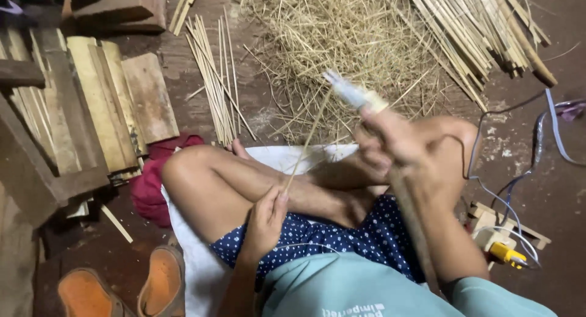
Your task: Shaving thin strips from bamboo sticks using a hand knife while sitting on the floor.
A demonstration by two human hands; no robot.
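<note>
At the far left, wooden planks [104,103] lie stacked on the dirt floor [537,189], and below them a pair of orange sandals [125,289] sits near the bottom edge. A red cloth [152,192] is bunched beside the person's bent knee, and a white cloth [189,256] is spread under the crossed legs. Above the knee, a small bundle of thin bamboo sticks [217,85] rests on the floor.

The left hand [265,219] sits over the lap, its fingers pinched closed on the lower end of a thin bamboo sliver [308,137], which rises at a slant toward the right hand. Behind it, a heap of pale shavings [342,42] covers the floor.

The right hand [390,143] is raised and clenched around a blade tool [354,96] whose light, blurred tip meets the upper end of the sliver. A long wooden stick [412,222] runs down from this hand along the forearm.

At the upper right lies a pile of split bamboo strips [476,27]. Lower right, cables [519,164] trail to a small wooden block [503,231] with a yellow part on it.
</note>
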